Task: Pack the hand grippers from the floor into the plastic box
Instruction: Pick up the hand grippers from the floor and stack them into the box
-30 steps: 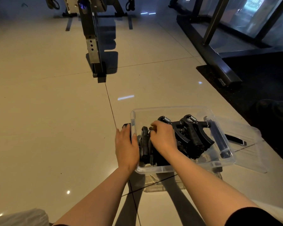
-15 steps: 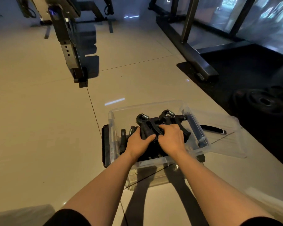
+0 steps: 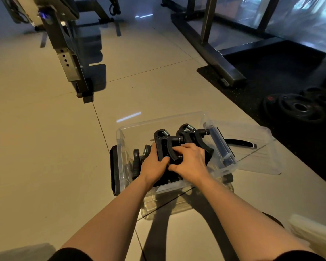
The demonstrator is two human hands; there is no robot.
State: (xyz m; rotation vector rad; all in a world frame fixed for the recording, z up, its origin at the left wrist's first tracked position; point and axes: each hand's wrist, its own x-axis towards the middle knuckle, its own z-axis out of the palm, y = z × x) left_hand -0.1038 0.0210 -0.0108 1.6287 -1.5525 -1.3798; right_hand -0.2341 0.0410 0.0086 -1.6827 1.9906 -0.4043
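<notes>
Far left: gym machine post [image 3: 68, 59] stands on the tiled floor [image 3: 36, 138], well apart from everything else. Black latch [image 3: 113, 170] sits on the left outer wall of the clear plastic box [image 3: 159, 120], which rests on the floor in front of me. Inside, by the left wall, one hand gripper [image 3: 136, 161] stands on edge. My left hand [image 3: 153, 166] is in the box, fingers and thumb curled round the handle of the middle gripper [image 3: 165, 144], gripping it. My right hand [image 3: 189, 162] is just beside, fingers curled over the same gripper's other handle, touching the left thumb. Behind it a second gripper pile [image 3: 193, 133] lies against the right side. Clear lid [image 3: 252, 147] lies on the floor touching the box's right edge. Far right: weight plates [image 3: 299, 108] on the black mat [image 3: 271, 76].
</notes>
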